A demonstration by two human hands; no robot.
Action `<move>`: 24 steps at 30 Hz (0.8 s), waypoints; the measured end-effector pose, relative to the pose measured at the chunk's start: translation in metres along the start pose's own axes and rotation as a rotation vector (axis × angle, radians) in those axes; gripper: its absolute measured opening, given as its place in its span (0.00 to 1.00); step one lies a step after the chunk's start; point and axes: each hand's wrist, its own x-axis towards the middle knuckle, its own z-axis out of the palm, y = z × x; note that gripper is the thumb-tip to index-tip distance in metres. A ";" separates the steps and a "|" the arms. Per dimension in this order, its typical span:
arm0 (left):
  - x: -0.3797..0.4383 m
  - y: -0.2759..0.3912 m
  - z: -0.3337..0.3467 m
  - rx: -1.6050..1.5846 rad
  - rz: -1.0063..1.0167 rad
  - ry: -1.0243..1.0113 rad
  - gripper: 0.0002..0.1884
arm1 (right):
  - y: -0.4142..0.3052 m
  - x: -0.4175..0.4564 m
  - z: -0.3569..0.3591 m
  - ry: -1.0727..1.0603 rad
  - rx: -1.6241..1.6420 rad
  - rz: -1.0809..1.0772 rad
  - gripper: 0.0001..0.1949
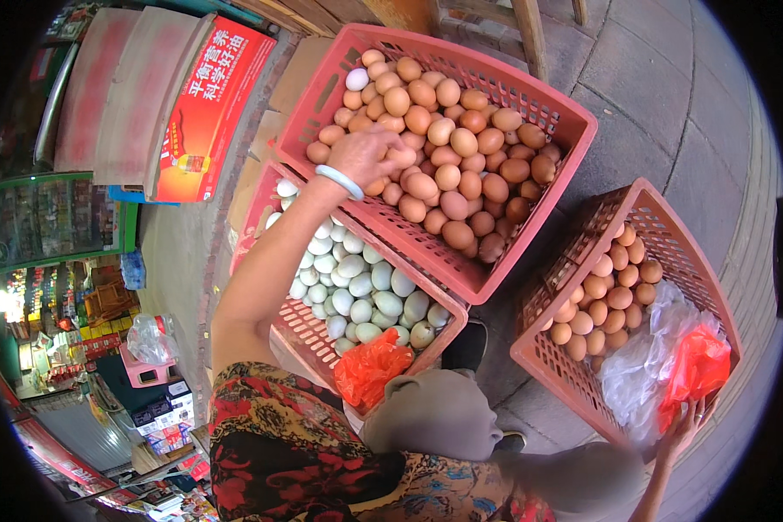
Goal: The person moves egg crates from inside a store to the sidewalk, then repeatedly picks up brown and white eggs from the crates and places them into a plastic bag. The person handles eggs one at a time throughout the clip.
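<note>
My left hand (368, 156), with a pale bangle at the wrist, reaches into a pink plastic basket (496, 285) heaped with brown eggs (463, 142). Its fingers are closed around one brown egg (401, 157). Under that basket's near side, a second pink basket (300, 321) holds pale bluish-green eggs (360, 285) and a crumpled red plastic bag (372, 365). My right hand (685, 424) is at the near corner of a third basket (564, 385), touching another red plastic bag (697, 362). Whether it grips the bag cannot be seen.
Brown eggs (597, 310) and clear plastic bags (646, 352) share the right basket. My knees in grey trousers (430, 408) are close to the baskets. A wooden stool leg (532, 39) stands beyond. Leftward are a red printed carton (215, 111) and a pink stool (145, 372).
</note>
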 end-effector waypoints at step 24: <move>0.002 0.104 0.017 -0.018 0.306 0.052 0.21 | -0.012 -0.002 -0.005 -0.012 0.084 0.092 0.16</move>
